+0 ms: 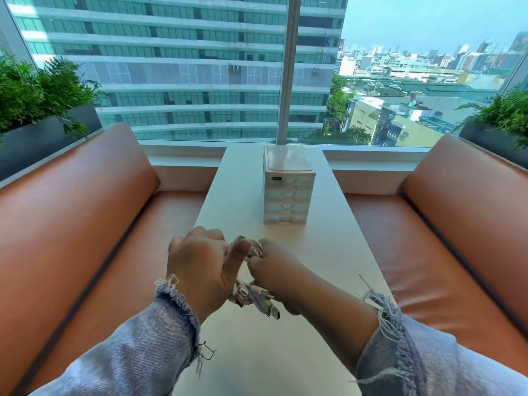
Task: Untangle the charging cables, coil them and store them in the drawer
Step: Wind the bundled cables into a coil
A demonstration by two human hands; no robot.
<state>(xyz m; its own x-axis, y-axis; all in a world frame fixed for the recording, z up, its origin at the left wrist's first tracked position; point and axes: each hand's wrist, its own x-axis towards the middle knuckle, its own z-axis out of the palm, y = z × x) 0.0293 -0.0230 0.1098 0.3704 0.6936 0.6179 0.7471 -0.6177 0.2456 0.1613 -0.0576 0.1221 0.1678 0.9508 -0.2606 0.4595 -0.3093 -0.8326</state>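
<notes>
white cable bundle (251, 295) gripped by left hand (200, 261) and right hand (274, 267) over table's (328, 252) near end; untangling underway; next, free one plug; drawer unit (288, 190) shut.

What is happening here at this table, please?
A person at a narrow white table holds a tangled bundle of white charging cables in both hands. The left hand and the right hand grip the bundle close together above the table, with plug ends hanging out below. A small drawer unit stands farther along the table, and its drawers look closed, so the cables are not stored yet.
</notes>
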